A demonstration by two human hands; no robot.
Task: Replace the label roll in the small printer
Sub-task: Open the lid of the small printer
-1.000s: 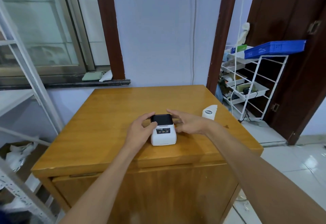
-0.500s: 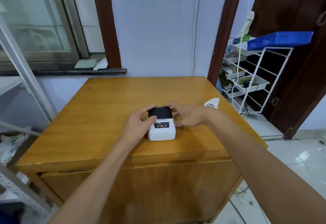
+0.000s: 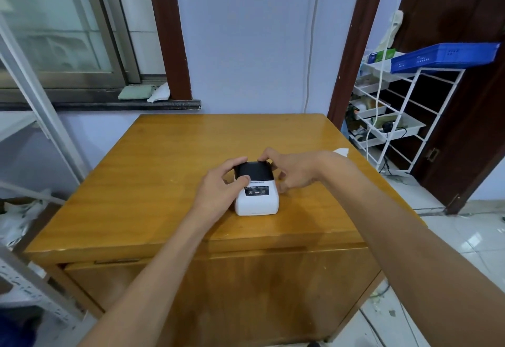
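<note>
- Head view, overall: small printer [image 3: 257, 192] standing near the front middle of a wooden table [image 3: 153, 172], white body toward the camera, black lid [image 3: 254, 169] at the far end; long axis running from near edge to far edge.
- Head view, left hand [image 3: 218, 187]: pressed against the printer's left side, thumb laid on the near left corner of the lid, forefinger curled round its far left corner; grasping the printer, not clenched into a fist.
- Head view, right hand [image 3: 293, 167]: set on the printer's right side, fingertips hooked over the far right corner of the lid, remaining fingers folded beside the body; gripping the lid edge.
- Head view, key relation: lid lying directly between the two hands, both touching it, neither nearer than the other; far edge under the fingertips, so lifting likely to turn upward from there. Hinge side not discernible.
- Head view, spare part: white object [image 3: 341, 151] partly hidden behind the right forearm near the right table edge, possibly the new roll; too covered to confirm.
- Head view, progress: lid shut, opening step apparently just starting; old roll not visible.
</note>
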